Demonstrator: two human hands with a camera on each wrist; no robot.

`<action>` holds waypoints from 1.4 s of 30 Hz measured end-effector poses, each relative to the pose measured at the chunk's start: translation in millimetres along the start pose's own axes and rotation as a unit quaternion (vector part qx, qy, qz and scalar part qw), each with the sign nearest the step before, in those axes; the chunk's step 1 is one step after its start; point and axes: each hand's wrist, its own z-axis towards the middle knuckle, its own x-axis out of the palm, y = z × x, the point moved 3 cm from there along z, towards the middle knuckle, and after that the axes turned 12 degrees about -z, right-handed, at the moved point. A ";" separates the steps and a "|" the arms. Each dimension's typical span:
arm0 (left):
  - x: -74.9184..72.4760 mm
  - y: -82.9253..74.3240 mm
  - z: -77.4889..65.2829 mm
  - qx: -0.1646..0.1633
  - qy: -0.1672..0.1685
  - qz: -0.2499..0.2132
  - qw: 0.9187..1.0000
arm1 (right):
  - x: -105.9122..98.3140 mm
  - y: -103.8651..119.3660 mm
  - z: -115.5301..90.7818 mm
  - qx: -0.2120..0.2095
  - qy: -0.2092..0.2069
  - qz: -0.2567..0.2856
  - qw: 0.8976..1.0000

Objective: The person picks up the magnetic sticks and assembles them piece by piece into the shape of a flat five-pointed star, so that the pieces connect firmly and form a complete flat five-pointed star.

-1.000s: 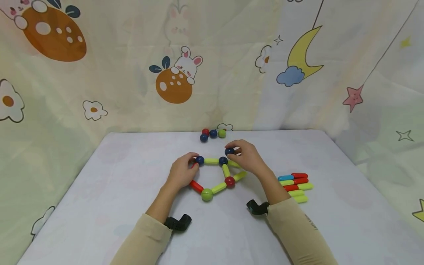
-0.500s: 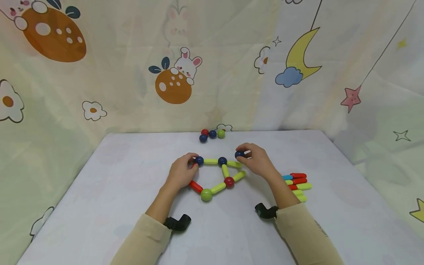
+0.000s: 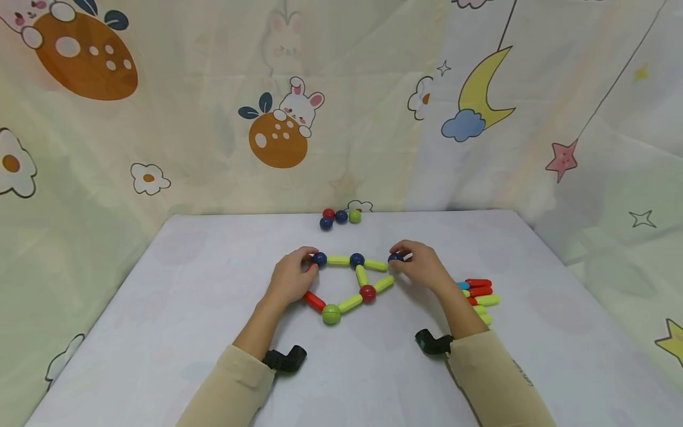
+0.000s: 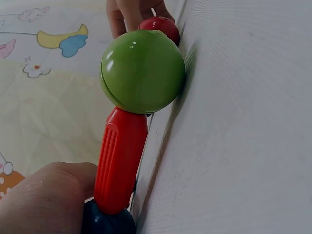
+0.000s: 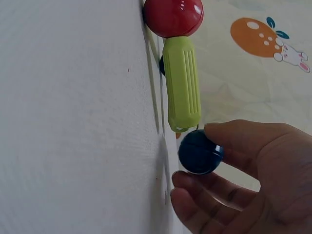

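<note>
A ring of magnetic balls and rods lies on the table, with a green ball (image 3: 331,314), a red ball (image 3: 367,293) and a blue ball (image 3: 357,260) at its corners. My left hand (image 3: 290,277) grips its left side, fingertips at another blue ball (image 3: 319,259) and thumb by the red rods, partly hiding them. In the left wrist view, a red rod (image 4: 121,161) joins the green ball to a dark blue ball (image 4: 107,222) beside the thumb. My right hand (image 3: 421,267) pinches a loose blue ball (image 5: 201,152) close to the free ends of two lime rods (image 3: 376,265).
Several loose balls (image 3: 341,217), red, blue and green, sit together at the table's back edge. To the right of the ring, partly behind my right forearm, lies a group of red, blue and lime rods (image 3: 487,300). A printed cloth hangs behind the table.
My right hand has moved the pinched blue ball right and toward me, from above the ring's back corner to the lime rods' free ends. The left hand stays in place.
</note>
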 end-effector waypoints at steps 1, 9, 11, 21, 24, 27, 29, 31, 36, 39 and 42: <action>0.1 -0.1 -0.1 0.001 -0.001 0.000 1.000 | 0.2 -0.4 -0.2 0.003 0.006 -0.002 1.000; -0.1 0.0 -0.1 0.004 -0.005 0.004 1.000 | 1.9 -0.9 -1.3 0.027 0.054 0.008 0.998; -0.1 0.2 -0.1 0.003 -0.004 0.004 1.000 | 2.3 -1.3 -1.5 0.032 0.060 0.017 0.998; -0.9 -0.5 0.2 0.006 -0.004 0.002 1.000 | 4.6 -8.0 0.0 0.026 0.083 0.050 0.995; -0.8 -0.8 -0.3 0.004 -0.003 0.000 1.000 | 4.1 -10.8 -0.5 0.015 0.101 0.055 0.993; -1.0 -1.1 -0.7 0.002 -0.001 -0.001 1.000 | 2.1 -12.9 -2.6 -0.010 0.124 0.059 0.990; -1.2 -1.3 -0.6 0.001 -0.001 -0.001 1.000 | 0.7 -14.1 -4.0 -0.027 0.139 0.057 0.988; -1.3 -1.3 -0.4 0.001 -0.002 0.001 1.000 | 0.2 -14.4 -4.6 -0.039 0.150 0.051 0.987; -1.2 -1.2 -0.3 0.001 -0.003 0.001 1.000 | 1.3 -12.5 -3.8 -0.048 0.144 0.029 0.988; -0.7 -1.3 -0.5 0.000 -0.001 0.002 1.000 | 1.5 -10.9 -4.2 -0.042 0.136 0.022 0.990; -0.3 -1.3 -0.7 0.000 -0.001 0.003 1.000 | 1.4 -9.3 -5.1 -0.037 0.133 0.019 0.990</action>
